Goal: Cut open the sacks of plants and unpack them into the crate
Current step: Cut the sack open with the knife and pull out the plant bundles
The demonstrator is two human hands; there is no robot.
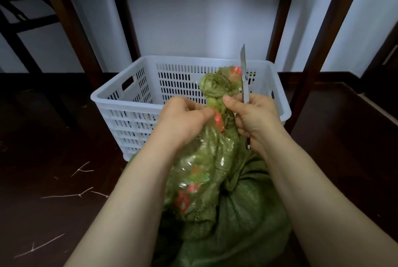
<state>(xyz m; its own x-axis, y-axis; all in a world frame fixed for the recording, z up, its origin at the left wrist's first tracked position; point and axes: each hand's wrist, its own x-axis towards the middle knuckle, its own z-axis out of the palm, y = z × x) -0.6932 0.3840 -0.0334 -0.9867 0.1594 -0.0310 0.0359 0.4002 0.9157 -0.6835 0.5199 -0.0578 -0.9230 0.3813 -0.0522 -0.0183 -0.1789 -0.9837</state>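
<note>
Gripping tied sack point(206, 159) and knife point(244, 77), crate point(193, 59) behind

- Wall point(193, 8): plain, pale bluish-white, with a soft sheen near the middle.
- Floor point(43, 137): dark brown and dim.
- Posts point(283, 8): dark wood, several, rising in front of the wall.
- Frame point(32, 22): dark crossbars, far left.
- Twigs point(71, 195): pale, thin, scattered on the floor at left.

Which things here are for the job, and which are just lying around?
For the job: green sack, knife, white crate, left hand, right hand.
Just lying about: pale twigs on the floor, dark wooden legs.
</note>
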